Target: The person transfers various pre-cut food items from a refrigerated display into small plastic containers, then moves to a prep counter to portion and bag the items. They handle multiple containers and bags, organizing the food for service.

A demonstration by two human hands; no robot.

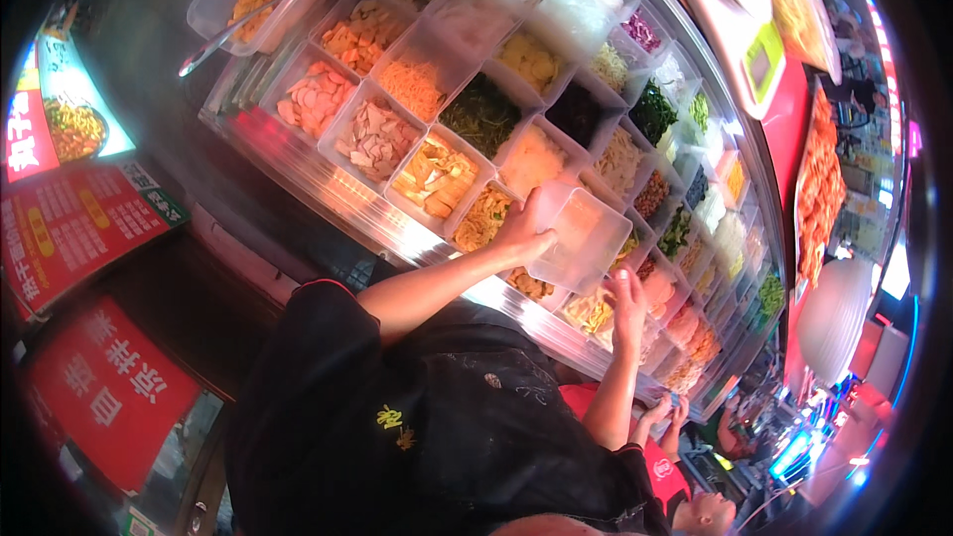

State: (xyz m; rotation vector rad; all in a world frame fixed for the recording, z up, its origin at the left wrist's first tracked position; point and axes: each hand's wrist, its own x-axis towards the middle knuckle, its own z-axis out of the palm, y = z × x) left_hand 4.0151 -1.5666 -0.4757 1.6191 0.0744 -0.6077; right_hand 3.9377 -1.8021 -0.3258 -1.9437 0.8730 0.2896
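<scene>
My left hand (525, 234) grips one side of a translucent plastic food bin (584, 238), tilted above the display of topping bins. Little or nothing shows inside it. My right hand (629, 301) is raised just below the bin's lower corner, fingers apart and holding nothing; whether a fingertip touches the bin I cannot tell. Under my left wrist lies a bin of yellowish-brown pieces (480, 219), with folded tofu-skin-like sheets (435, 175) beside it. Pale shreds (532, 160) fill a bin beyond the held one. Near my right hand is a bin with pale and yellow strips (592, 313).
A metal edge (417, 234) runs between me and the bins. At upper left, a spoon (231, 33) rests in a larger tub (212, 11). A tray of reddish food (819, 186) stands at far right. Another person's hands (666, 413) are at lower right; red printed signs (112, 387) stand left.
</scene>
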